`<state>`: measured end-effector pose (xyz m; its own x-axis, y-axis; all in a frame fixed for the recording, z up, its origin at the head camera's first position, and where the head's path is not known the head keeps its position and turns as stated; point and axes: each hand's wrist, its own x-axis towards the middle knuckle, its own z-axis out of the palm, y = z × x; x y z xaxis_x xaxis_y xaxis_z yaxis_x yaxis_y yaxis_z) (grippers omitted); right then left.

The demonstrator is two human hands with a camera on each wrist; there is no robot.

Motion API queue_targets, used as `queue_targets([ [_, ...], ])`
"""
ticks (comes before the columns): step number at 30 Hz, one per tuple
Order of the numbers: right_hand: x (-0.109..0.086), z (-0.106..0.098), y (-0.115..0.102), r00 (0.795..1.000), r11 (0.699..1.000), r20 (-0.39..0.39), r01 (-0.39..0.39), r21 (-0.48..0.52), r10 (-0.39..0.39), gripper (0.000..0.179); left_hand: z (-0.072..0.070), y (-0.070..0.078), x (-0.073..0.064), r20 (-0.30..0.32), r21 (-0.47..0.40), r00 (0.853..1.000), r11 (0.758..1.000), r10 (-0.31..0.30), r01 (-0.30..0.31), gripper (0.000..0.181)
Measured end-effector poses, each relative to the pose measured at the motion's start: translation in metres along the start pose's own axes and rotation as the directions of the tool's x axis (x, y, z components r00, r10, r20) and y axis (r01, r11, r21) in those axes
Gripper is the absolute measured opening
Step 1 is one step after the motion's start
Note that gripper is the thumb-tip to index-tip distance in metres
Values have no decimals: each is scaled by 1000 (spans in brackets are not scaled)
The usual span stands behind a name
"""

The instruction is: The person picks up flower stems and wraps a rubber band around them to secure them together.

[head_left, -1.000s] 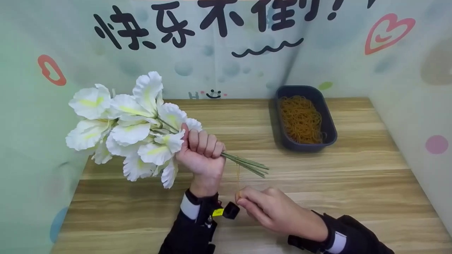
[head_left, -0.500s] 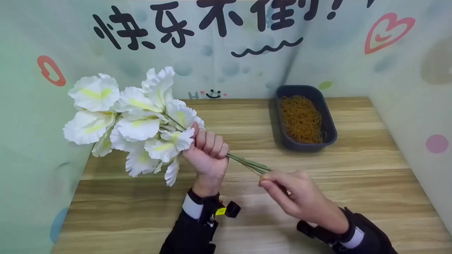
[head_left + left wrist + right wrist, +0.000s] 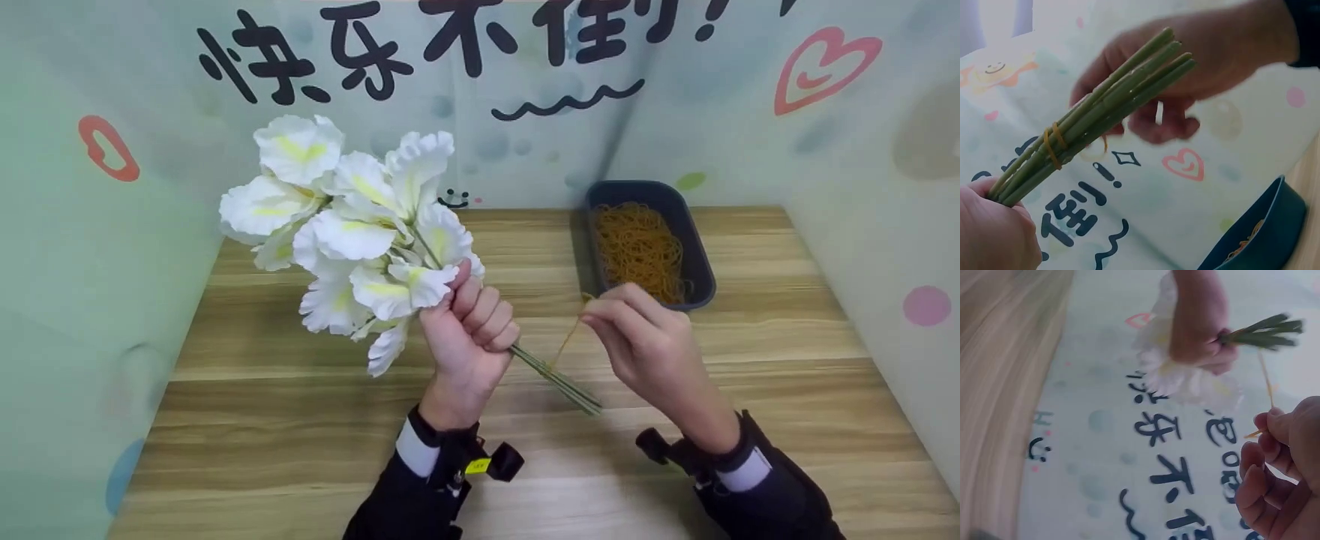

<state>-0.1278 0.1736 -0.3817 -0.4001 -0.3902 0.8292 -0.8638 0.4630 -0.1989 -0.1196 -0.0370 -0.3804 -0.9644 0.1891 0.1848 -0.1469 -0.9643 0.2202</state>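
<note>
My left hand (image 3: 472,337) grips a bunch of white artificial flowers (image 3: 352,232) with yellow centres, just below the blooms. The green stems (image 3: 562,382) stick out of the fist toward the lower right. In the left wrist view, loops of a rubber band (image 3: 1053,147) lie around the stems (image 3: 1106,107). My right hand (image 3: 652,352) pinches the stretched rubber band (image 3: 568,341) between thumb and forefinger, up and to the right of the stems. From the right wrist, the band (image 3: 1266,377) runs taut from the stems to those fingertips.
A dark blue plastic box (image 3: 701,281) filled with tan rubber bands (image 3: 637,251) stands at the back right, just behind my right hand. The wooden table (image 3: 300,450) meets printed cloth walls (image 3: 510,165) at the back and sides.
The right hand, pinching the band, has gone from below the stems, round their ends, to above them. The left hand has shifted right with the flowers, and the stems point more downward.
</note>
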Motion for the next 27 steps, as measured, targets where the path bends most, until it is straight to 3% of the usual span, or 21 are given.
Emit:
queue_targets([
  [5, -5, 12, 11, 995, 995, 71, -60, -79, 66, 20, 2, -4, -1, -6, -27, 999, 998, -53, 53, 51],
  [11, -12, 28, 12, 980, 997, 191, -47, -61, 58, 14, 3, -3, -2, 4, -79, 997, 994, -72, 72, 54],
  [19, -23, 48, 10, 961, 998, 276, 34, -44, -20, 17, 2, 0, -3, 74, -187, 997, 982, 5, 9, 51],
  [23, -26, 50, 7, 941, 997, 338, -47, 61, 24, 5, 1, 3, -4, 120, -267, 992, 964, 42, -8, 52],
  [27, -29, 53, 1, 917, 976, 395, -131, 173, 53, 10, 0, 8, -5, 139, -321, 985, 945, 106, -57, 52],
])
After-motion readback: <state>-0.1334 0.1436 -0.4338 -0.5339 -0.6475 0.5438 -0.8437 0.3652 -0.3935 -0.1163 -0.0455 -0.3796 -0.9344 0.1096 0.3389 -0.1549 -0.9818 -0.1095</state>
